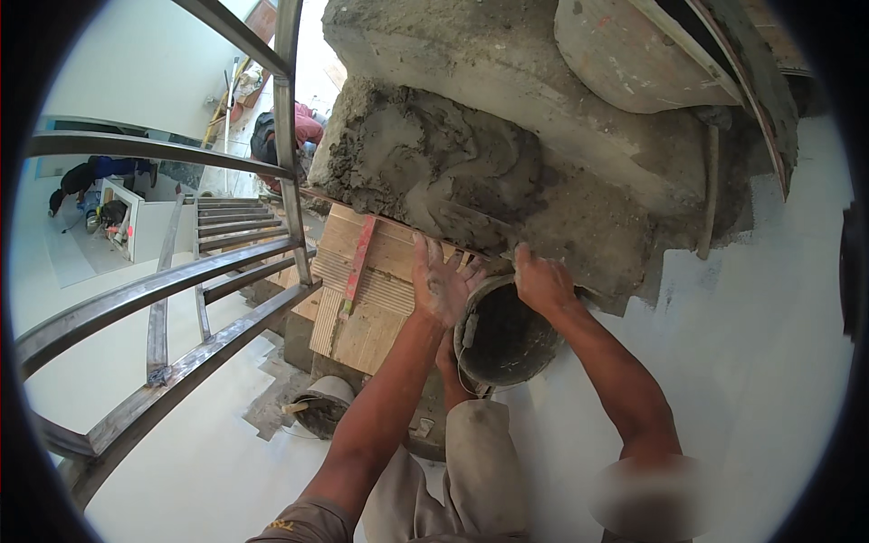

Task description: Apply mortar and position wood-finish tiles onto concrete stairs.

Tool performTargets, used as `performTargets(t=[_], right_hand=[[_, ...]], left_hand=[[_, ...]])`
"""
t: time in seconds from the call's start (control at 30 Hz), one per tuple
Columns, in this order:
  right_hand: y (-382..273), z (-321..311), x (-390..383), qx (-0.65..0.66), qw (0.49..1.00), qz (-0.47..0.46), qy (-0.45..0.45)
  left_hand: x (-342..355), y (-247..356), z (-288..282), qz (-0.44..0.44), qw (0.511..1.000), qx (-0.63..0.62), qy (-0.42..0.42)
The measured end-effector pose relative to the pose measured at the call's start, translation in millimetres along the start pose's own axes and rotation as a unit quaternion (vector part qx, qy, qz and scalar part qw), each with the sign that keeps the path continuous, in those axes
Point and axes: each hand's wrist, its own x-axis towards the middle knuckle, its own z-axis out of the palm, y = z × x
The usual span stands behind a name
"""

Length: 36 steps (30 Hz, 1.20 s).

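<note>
My left hand (442,285) is open, fingers spread over the edge of the wood-look tiles (362,344), beside a dark bucket's rim. My right hand (543,282) is closed above the far right rim of that bucket (511,339); what its fingers hold, if anything, I cannot make out. The bucket has a wire handle and a grey-coated, dark inside. Just beyond both hands, wet grey mortar (425,158) lies heaped and smeared across a concrete step. A red spirit level (359,262) rests on the tiles left of my left hand.
Metal railing (154,294) rises along the left, above a drop with lower stairs (240,222). Another bucket (330,403) stands near my left forearm. A rounded, mortar-stained panel (634,54) is at the upper right. Two people (303,127) (86,181) are bent over below.
</note>
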Motion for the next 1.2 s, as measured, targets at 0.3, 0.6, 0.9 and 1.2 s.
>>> performTargets(t=[0.3,0.6,0.9,1.2], right_hand=[[-15.9,18.7,-3.0,0.013,0.997,-0.007,0.073],[-23.1,24.0,-3.1,0.015,0.994,-0.034,0.106],[-34.7,28.5,-4.6,0.024,0.99,-0.038,0.136],[-34.1,25.1,-2.1,0.004,0.991,-0.04,0.129]], left_hand=[[2.2,4.6,4.9,0.002,1.0,-0.002,-0.012],[2.1,1.8,4.5,-0.006,0.999,-0.038,-0.005],[4.3,10.6,1.5,0.002,1.0,-0.024,-0.013],[-1.6,9.9,6.1,-0.005,1.0,-0.025,-0.018]])
